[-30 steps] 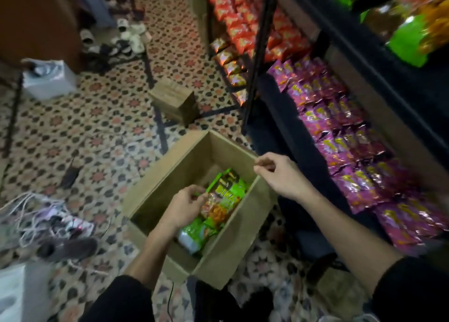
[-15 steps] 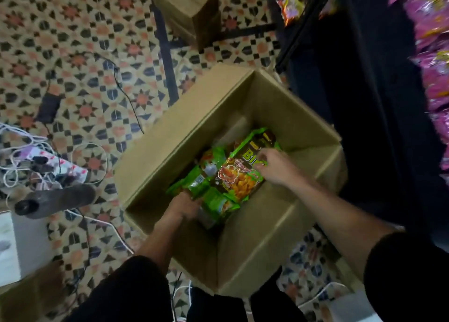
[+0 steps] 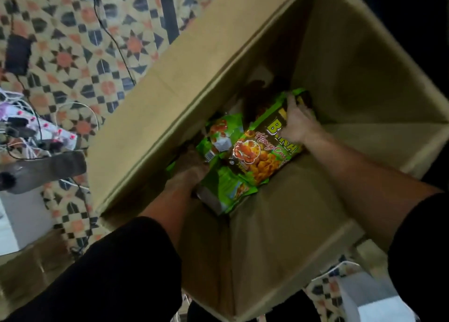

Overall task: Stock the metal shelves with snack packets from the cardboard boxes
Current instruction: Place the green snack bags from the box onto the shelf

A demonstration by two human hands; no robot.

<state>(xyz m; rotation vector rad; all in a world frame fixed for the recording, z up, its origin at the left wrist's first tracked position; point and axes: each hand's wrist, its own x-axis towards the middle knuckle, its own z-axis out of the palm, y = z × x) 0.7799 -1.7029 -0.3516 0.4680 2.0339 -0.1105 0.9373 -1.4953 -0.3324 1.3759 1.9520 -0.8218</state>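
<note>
Filling most of the view, the open cardboard box (image 3: 170, 98) stands on the patterned floor (image 3: 73, 54). At its bottom lies a small heap of green snack packets (image 3: 226, 190), the top packet (image 3: 257, 156) face up and slanted. The right hand (image 3: 296, 127) lies on that packet's far end, fingers curled over its upper edge. The left hand (image 3: 189, 175) is pushed in at the heap's near left side, touching the packets; its fingers are hidden, so its grip cannot be told.

cardboard box (image 3: 170, 102): 1 | green snack packets (image 3: 257, 156): 3 in view | left hand (image 3: 192, 174), right hand (image 3: 298, 124): 2
</note>
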